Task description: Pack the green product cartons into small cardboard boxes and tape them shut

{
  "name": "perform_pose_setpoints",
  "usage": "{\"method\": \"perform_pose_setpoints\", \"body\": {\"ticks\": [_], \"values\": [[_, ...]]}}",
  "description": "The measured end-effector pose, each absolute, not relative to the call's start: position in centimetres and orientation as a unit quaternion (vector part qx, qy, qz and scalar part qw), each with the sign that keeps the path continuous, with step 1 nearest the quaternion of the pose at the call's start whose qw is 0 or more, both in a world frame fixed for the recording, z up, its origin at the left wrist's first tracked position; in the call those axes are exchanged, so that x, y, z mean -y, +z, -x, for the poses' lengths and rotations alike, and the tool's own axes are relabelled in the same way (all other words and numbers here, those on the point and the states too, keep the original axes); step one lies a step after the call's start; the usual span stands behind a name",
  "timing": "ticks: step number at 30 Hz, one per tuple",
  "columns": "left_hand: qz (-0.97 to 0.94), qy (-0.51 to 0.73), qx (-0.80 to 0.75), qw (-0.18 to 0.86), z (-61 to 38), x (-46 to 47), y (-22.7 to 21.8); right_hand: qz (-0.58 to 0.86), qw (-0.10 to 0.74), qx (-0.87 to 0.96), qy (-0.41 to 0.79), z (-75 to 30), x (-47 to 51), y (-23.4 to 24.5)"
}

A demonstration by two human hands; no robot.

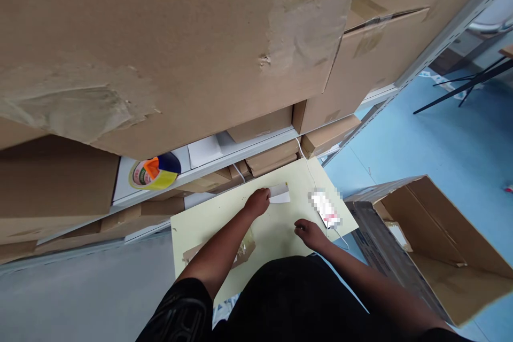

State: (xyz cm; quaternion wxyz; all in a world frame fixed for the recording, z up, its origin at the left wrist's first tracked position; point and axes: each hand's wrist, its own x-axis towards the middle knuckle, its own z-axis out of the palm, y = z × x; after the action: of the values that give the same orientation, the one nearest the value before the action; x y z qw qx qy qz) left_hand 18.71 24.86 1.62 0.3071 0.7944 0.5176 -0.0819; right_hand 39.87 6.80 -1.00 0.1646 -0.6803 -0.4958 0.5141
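My left hand (257,203) is closed on one end of a small flat white piece (280,193), like folded paper or card, just above the pale yellow tabletop (276,235). My fingers cover its left end. My right hand (310,234) is over the table's right part, its fingers loosely curled with a small gap between them and nothing visible in them. Near it lies a pixelated white rectangular object (325,208) with a white cable. Beneath my left forearm a torn strip of brown cardboard (244,251) with clear tape is partly hidden.
Large cardboard boxes (200,37) fill the shelf in front and overhang the table. A roll of tape (154,171) with a yellow rim sits on the shelf edge. At the right, an open cardboard box (452,235) stands on the blue floor (401,139).
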Motion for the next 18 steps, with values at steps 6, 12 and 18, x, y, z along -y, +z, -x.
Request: {"method": "perform_pose_setpoints", "body": {"ticks": [6,12,18], "values": [[-0.708,-0.063,-0.608,0.352,-18.3,-23.3,1.4,0.663,0.139,0.652,0.341,-36.2,-14.2,-0.3],[-0.584,0.011,-0.633,0.508,-16.4,-22.4,1.9,0.554,0.074,0.772,0.303,-32.4,-19.0,-1.6],[-0.510,0.018,-0.735,0.446,-13.7,-24.5,3.0,0.476,0.061,0.824,0.301,-31.3,-19.3,-3.6]]}}
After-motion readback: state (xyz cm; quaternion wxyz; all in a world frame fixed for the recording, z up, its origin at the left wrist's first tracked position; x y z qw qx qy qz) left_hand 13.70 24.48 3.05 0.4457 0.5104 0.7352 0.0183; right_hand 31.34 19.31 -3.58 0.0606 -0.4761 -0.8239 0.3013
